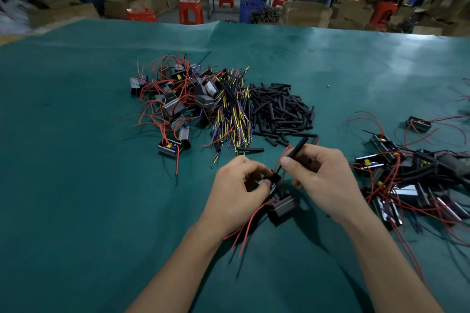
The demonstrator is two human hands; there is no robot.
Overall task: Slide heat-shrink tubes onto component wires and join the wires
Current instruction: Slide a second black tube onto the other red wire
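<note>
Both hands worked just above the green desk (76, 185): left hand (239, 190) pinched a small black component (273, 181) with red wires (244, 231), right hand (323, 175) gripped a black heat-shrink tube (298, 148) angled up and away. Second black component (282, 207) lay just below the hands. Loose tube pile (279, 109) sat beyond them, beside a heap of wired components (178, 99); more components (407, 180) lay right.
</note>
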